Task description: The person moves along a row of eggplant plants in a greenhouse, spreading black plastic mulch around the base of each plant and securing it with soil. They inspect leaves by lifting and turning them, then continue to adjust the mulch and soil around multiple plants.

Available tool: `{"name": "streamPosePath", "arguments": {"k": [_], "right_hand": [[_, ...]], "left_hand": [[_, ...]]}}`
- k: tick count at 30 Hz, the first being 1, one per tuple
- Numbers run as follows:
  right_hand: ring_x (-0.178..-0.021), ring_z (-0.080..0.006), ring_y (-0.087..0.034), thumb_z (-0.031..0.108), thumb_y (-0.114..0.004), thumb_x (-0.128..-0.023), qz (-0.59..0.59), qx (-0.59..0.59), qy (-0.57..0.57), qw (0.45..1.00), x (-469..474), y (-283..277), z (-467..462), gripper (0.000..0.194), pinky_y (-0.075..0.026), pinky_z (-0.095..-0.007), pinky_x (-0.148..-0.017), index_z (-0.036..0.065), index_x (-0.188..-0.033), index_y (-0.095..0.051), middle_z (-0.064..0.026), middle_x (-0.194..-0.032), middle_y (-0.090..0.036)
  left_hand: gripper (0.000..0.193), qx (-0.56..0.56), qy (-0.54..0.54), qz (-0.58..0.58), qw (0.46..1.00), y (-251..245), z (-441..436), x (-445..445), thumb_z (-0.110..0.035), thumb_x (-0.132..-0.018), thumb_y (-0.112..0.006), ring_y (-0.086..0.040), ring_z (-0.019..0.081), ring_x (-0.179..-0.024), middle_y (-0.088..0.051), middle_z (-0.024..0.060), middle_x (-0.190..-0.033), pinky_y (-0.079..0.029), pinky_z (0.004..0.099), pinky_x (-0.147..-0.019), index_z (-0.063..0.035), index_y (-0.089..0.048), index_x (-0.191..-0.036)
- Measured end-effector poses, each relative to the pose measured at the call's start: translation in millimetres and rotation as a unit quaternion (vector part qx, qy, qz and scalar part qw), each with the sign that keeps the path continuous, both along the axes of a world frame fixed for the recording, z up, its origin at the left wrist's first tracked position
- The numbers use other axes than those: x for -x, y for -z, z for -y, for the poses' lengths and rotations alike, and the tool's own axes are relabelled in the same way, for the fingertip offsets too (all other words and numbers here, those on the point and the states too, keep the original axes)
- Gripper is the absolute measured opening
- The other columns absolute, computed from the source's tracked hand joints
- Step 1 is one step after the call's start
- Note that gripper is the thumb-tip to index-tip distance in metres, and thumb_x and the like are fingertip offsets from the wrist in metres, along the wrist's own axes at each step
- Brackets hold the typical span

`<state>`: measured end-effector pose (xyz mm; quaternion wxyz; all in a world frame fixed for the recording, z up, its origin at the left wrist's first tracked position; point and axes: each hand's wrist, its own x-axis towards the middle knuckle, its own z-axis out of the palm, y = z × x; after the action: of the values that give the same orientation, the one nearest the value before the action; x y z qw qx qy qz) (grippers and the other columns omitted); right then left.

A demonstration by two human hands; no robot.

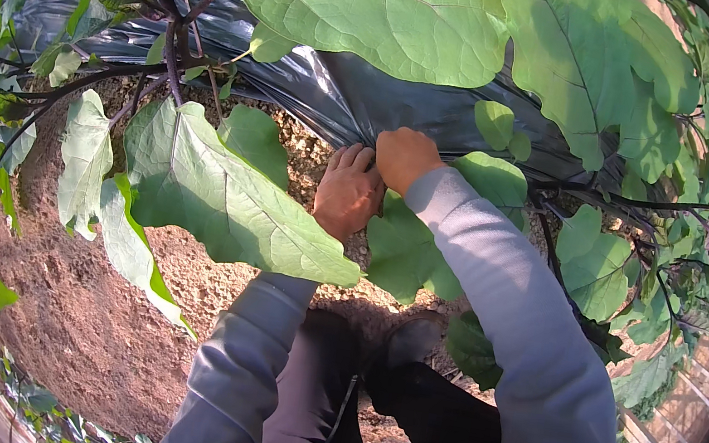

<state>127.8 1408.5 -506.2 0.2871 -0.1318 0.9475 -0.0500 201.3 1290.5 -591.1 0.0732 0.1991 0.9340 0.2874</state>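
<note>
A sheet of black plastic mulch film (pixel 373 94) covers the raised bed, and its creases draw together at my hands. My right hand (pixel 407 158) is closed in a fist at the film's near edge, gripping a gathered fold. Right beside it, my left hand (pixel 351 188) lies palm down with fingers stretched out, their tips at the film's edge over the soil. Part of my left wrist is hidden behind a large eggplant leaf (pixel 228 196). Another broad leaf (pixel 412 251) hangs below my right hand.
A dark, branching eggplant stem (pixel 176 37) rises at the upper left. Big leaves (pixel 386 6) overhang the film. More branches (pixel 633 198) spread at the right. Bare soil (pixel 92 320) lies at the lower left, and my shoe (pixel 414 340) stands on the ground below my hands.
</note>
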Motion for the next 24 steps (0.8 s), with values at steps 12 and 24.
{"name": "streamPosePath", "arguments": {"k": [12,24], "right_hand": [[-0.098,-0.0342,-0.070,0.019,-0.055,-0.089,0.038,-0.015,0.052,0.998,-5.7,40.2,-5.3,0.024,-0.056,-0.0448,-0.086,0.008,-0.095,-0.075,-0.0175,-0.102,-0.072],[-0.096,-0.0354,-0.070,0.019,-0.056,-0.087,0.017,-0.023,-0.006,1.000,0.3,26.0,-7.2,0.023,-0.056,-0.0443,-0.086,0.007,-0.093,-0.075,-0.0194,-0.099,-0.072]], "left_hand": [[0.053,0.030,0.030,0.018,0.999,-2.5,-9.5,0.8,-0.025,-0.082,-0.065,-0.034,0.0376,-0.138,-0.047,0.0205,-0.140,-0.024,0.0485,-0.118,-0.0034,-0.057,-0.130],[0.047,-0.051,-0.015,0.001,0.999,1.4,-12.9,-0.3,-0.023,-0.089,-0.057,-0.039,0.0403,-0.134,-0.049,0.0219,-0.137,-0.027,0.0514,-0.116,-0.0001,-0.056,-0.130]]}}
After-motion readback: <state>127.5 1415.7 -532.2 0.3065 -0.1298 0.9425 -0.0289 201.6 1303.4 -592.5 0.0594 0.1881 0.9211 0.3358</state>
